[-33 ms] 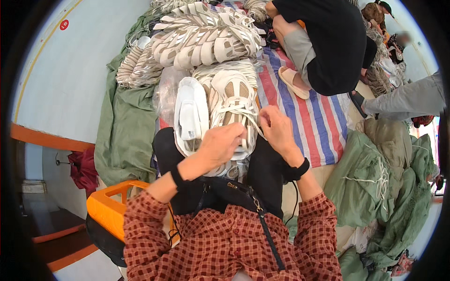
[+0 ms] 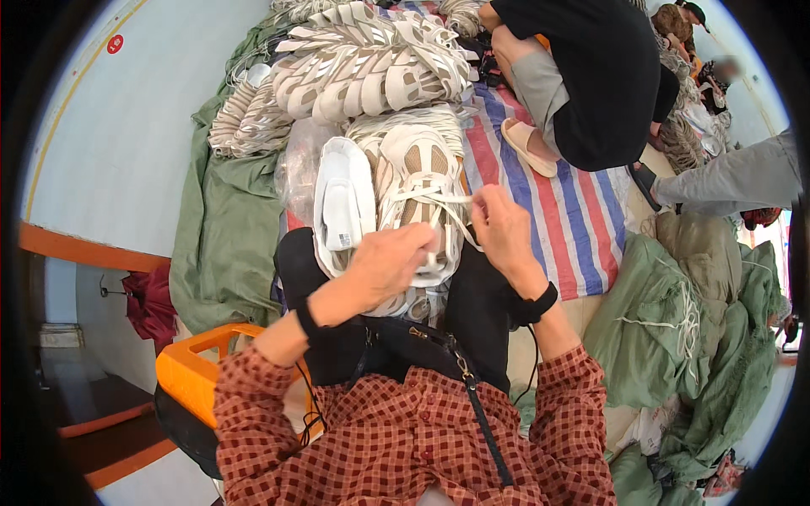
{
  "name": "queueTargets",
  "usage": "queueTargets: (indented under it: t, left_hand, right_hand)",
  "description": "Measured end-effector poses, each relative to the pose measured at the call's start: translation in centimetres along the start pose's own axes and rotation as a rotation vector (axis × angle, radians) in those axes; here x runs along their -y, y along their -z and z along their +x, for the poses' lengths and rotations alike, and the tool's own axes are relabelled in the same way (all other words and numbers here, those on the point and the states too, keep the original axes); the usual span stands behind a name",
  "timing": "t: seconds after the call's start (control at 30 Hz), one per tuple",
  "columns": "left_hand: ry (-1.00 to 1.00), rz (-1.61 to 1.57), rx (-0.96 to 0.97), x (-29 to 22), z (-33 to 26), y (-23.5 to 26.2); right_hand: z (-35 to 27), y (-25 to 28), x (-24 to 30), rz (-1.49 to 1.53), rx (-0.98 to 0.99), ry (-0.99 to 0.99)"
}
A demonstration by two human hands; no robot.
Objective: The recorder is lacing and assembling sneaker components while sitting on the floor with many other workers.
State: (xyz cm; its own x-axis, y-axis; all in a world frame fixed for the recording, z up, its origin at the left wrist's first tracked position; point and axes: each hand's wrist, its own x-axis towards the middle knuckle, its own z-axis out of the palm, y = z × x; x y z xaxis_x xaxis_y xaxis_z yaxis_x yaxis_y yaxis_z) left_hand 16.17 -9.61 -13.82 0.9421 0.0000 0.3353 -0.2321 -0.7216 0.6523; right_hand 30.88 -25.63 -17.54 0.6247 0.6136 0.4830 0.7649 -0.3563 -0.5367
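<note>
A white and beige sneaker upper (image 2: 428,156), its toe pointing away from me, rests between my knees. White shoelace (image 2: 434,199) runs across its front and trails toward both hands. My right hand (image 2: 504,232) is beside the upper's right edge, thumb and finger pinched on a strand of that lace. Over the heel opening, my left hand (image 2: 392,260) has its fingertips pressed together on another lace strand, partly hidden by the fingers. Left of the laced upper lies a second one (image 2: 344,190), showing its white lining.
Bundled uppers (image 2: 371,72) are stacked ahead. A clear plastic bag (image 2: 302,169) lies left of the pair. Green sacks (image 2: 645,325) fill the right. A person in black (image 2: 591,76) squats on the striped sheet (image 2: 565,223). An orange stool (image 2: 190,375) stands at my left.
My right hand has shifted slightly up, and the lace strand at its fingertips now stretches sideways from the upper. My left hand has moved slightly to the left.
</note>
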Motion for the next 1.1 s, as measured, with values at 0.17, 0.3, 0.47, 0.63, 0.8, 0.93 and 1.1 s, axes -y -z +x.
queueTargets:
  t: [0.17, 0.3, 0.47, 0.63, 0.8, 0.93, 1.1]
  left_hand:
    - [0.163, 0.066, 0.304, 0.1, -2.9, 10.5]
    - [0.824, -0.278, 0.555, 0.1, -5.1, 17.8]
    - [0.948, 0.495, 0.582, 4.7, -10.9, 25.1]
    - [0.747, 1.453, 0.562, 12.3, -17.3, 29.2]
    - [0.891, 1.752, 0.469, 15.5, -19.5, 32.4]
    - [1.110, 1.659, 0.495, 14.7, -18.5, 32.9]
    - [0.662, 0.939, 0.202, 13.3, -15.3, 25.9]
  right_hand:
    - [1.0, 0.0, -0.4, -0.067, -0.156, -0.025]
    - [1.8, -0.4, 0.7, 0.077, -0.216, -0.085]
    - [1.2, -0.4, 1.8, 0.221, -0.034, -0.205]
    - [-0.5, -0.1, 1.1, 0.264, 0.090, -0.256]
    - [-1.3, 0.6, 0.3, 0.275, 0.033, -0.333]
    - [-0.3, 0.0, 0.5, 0.394, 0.024, -0.277]
    - [1.4, -0.2, 1.5, 0.434, 0.100, -0.271]
